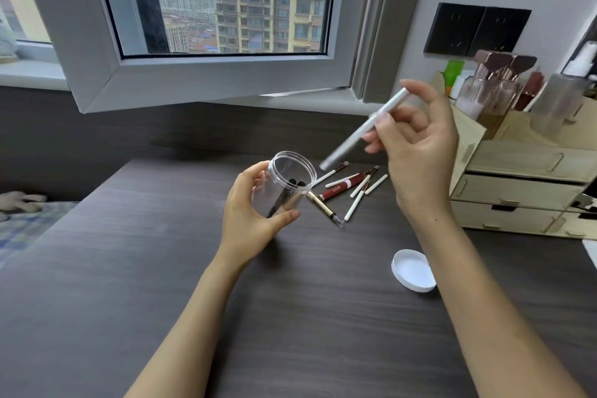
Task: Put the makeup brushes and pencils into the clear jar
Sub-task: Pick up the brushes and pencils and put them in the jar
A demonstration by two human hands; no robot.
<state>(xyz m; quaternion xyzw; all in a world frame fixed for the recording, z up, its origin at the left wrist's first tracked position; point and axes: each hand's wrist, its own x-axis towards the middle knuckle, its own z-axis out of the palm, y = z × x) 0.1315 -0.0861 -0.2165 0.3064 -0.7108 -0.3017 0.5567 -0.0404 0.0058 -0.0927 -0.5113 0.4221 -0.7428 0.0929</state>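
The clear jar (289, 182) is being gripped around its side by the left hand (255, 213), tilting with its open mouth toward 1 o'clock and holding a few dark-tipped sticks inside. At 2 o'clock from it, the right hand (416, 152) is pinching a white pencil (365, 129) between fingertips, slanting down toward the jar. More brushes and pencils (352, 191) are lying on the dark table (161, 268) at 3 o'clock of the jar, with a white lid (413, 270) at 5 o'clock.
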